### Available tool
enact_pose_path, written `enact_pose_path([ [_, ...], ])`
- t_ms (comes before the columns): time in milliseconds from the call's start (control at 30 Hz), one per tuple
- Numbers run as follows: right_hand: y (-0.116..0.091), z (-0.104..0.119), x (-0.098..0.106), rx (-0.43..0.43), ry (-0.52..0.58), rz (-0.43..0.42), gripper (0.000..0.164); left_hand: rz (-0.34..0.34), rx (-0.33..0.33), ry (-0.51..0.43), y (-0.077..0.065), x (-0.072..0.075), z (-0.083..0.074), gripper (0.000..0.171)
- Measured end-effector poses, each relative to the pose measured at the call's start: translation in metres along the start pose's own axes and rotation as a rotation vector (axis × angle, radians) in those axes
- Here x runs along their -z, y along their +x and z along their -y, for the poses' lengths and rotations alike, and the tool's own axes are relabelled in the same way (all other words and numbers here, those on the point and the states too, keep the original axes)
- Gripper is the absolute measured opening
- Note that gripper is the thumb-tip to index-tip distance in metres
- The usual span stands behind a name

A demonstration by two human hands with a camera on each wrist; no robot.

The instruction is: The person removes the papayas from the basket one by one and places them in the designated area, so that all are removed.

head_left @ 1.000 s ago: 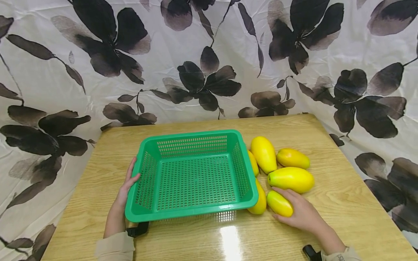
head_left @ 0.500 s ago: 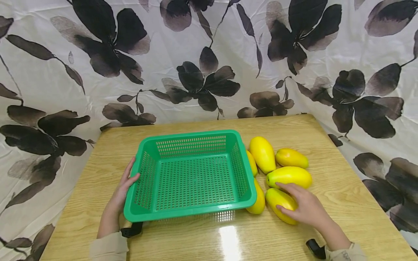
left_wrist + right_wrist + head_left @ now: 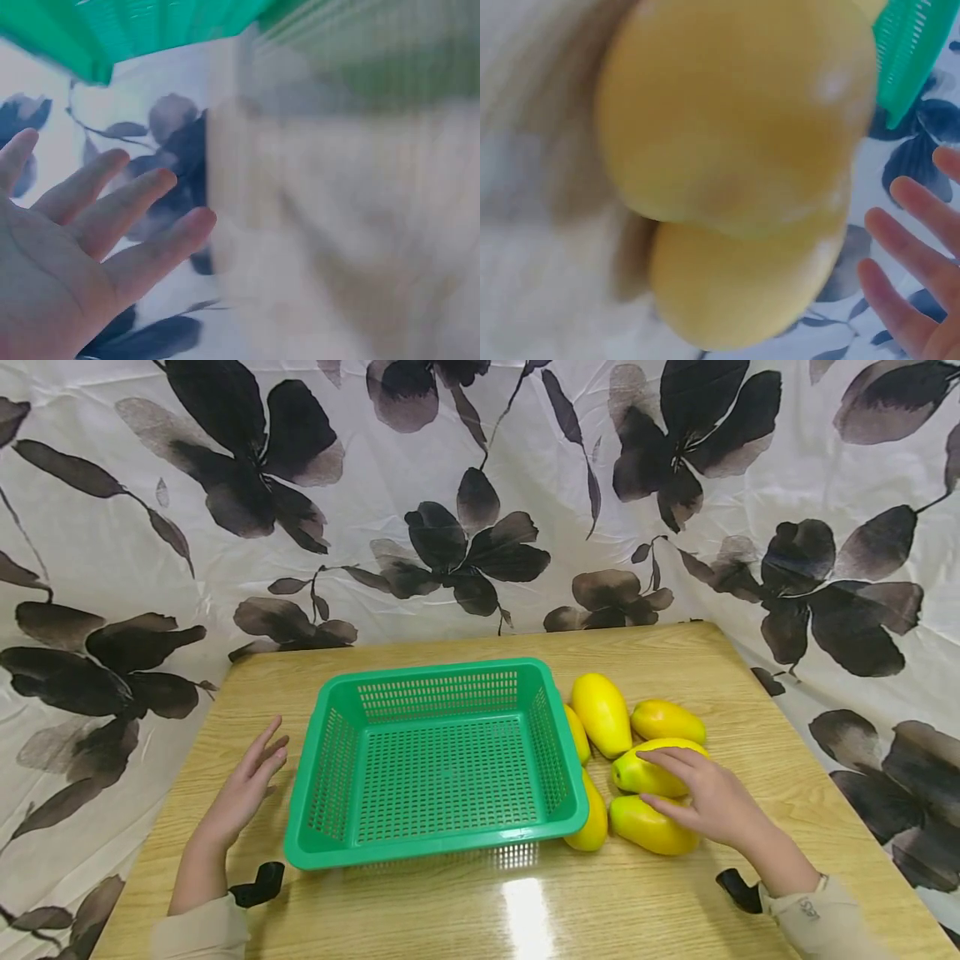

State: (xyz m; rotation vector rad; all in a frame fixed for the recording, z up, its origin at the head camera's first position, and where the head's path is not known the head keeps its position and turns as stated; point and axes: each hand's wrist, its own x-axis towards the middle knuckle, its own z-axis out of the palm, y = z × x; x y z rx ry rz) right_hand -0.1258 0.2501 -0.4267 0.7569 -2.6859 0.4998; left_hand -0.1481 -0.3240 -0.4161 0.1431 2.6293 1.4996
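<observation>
My left hand (image 3: 238, 785) is off to the left of a green plastic basket (image 3: 450, 852), apart from its rim. In the left wrist view its fingers (image 3: 127, 202) are spread and nothing is in them. My right hand (image 3: 708, 797) hovers over the right side of the front papaya (image 3: 648, 827), fingers loosely extended, holding nothing. Just behind, another yellow papaya (image 3: 637, 774) is partly covered by that hand. In the right wrist view a large yellow papaya (image 3: 735, 112) overlaps a second one, both apart from the fingers (image 3: 907, 247).
More papayas lie behind: an upright-pointing one (image 3: 602, 714) and a smaller one (image 3: 667, 721). Two others, a front one (image 3: 592, 818) and a back one (image 3: 577, 735), are partly hidden by the basket's right side. Everything stands on a wooden table (image 3: 420, 918) before a floral cloth (image 3: 480, 443).
My left hand has left the basket's rim and moved left. My right hand has let go of the front papaya and drawn back right; that papaya has turned more sideways.
</observation>
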Motion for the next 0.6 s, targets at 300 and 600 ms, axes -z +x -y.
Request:
enact_pose_path([
  [300,0.031,0.0,0.026,-0.038,-0.017,0.168,0.055,-0.07,-0.116,0.357,0.009,0.026,-0.043,0.059],
  [600,0.076,-0.002,0.044,-0.007,-0.072,0.218,0.062,-0.073,-0.187,0.593,0.031,0.023,-0.086,0.062],
])
